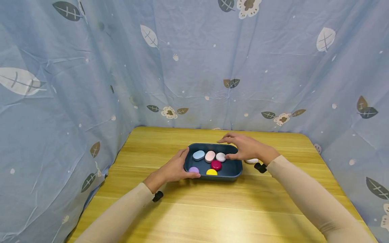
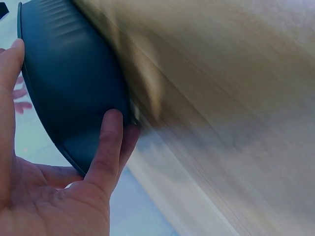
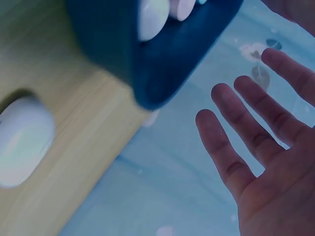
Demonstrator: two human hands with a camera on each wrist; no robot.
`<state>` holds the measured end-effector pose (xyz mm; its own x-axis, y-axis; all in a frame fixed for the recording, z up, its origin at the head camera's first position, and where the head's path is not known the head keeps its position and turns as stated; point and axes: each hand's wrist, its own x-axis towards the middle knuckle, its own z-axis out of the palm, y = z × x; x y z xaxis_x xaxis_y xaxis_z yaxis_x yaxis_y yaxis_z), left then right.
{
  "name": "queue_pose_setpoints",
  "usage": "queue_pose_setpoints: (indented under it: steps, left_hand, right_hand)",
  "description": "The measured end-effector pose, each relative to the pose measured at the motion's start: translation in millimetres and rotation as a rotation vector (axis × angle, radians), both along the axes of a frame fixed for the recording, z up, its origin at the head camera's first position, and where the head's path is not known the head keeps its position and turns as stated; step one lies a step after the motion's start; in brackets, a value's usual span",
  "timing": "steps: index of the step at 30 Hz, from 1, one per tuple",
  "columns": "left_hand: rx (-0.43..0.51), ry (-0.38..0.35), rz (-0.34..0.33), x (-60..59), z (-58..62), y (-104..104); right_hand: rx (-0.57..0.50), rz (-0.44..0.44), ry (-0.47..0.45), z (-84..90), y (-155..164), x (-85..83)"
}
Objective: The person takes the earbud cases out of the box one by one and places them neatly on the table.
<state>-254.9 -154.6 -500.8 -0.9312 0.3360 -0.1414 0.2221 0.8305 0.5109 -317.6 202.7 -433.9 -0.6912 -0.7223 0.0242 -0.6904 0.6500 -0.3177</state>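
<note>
A dark blue rectangular bin (image 1: 225,175) with rounded corners stands on the table. Several smooth, rounded pieces lie in it: light blue (image 1: 199,155), pale pink (image 1: 210,156), white (image 1: 221,157), dark red (image 1: 216,165), purple (image 1: 193,170) and yellow (image 1: 211,172). My left hand (image 1: 174,168) grips the bin's left end, thumb along the front rim; the left wrist view shows fingers (image 2: 106,152) against its outer wall. Over the bin's right end is my right hand (image 1: 244,147), thumb near the white piece. Its fingers (image 3: 226,155) are spread and straight in the right wrist view.
A white oval piece (image 3: 27,142) lies on the wooden table (image 1: 197,209) right of the bin, partly hidden by my right wrist in the head view. A blue patterned curtain (image 1: 194,67) hangs behind the table and at both sides.
</note>
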Motion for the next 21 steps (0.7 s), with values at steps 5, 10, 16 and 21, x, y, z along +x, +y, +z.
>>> queue_pose_setpoints:
  steps: [5, 10, 16, 21]
  left_hand:
    - [-0.005, 0.005, -0.004, 0.4, 0.7, 0.6]
    - [0.006, 0.012, -0.024, 0.9, 1.3, -0.2]
    - [0.023, 0.018, -0.040, 1.4, 2.4, -2.2]
    - [0.040, 0.008, -0.045, 3.4, 1.3, -2.4]
  right_hand:
    - [0.019, 0.034, -0.023, 0.9, -22.4, -2.0]
    - [0.034, 0.079, -0.028, -3.5, -43.0, -4.5]
    - [0.052, 0.132, -0.025, -12.6, -67.4, -11.8]
    - [0.063, 0.167, -0.043, -21.8, -83.9, -16.0]
